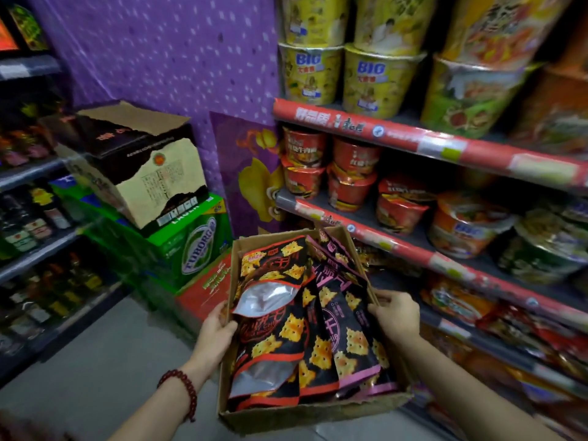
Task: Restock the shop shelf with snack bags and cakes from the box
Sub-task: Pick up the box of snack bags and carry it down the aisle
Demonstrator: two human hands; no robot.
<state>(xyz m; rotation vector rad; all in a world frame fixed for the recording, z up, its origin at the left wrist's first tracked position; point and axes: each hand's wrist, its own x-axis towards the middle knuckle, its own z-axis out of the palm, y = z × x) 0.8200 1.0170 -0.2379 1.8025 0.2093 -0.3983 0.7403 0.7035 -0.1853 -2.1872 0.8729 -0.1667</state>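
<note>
Open brown cardboard box (305,412), gripped at its side walls by left hand (214,332) and right hand (396,316); between them, glossy black cracker bags (318,329), probably light, crushable, best pinched at sealed edges.

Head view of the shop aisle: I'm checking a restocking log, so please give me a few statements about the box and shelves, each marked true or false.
1. Both hands hold the open brown cardboard box by its side walls, left hand and right hand. True.
2. The box is empty. False: it holds black foil cracker snack bags, some trimmed red, some pink.
3. The yellow instant noodle tubs stand on the shelf above the red instant noodle bowls. True.
4. A red bead bracelet sits on the right wrist. False: it is on the left wrist.
5. The green beer carton stands on top of the tan and black carton. False: it lies beneath.
</note>
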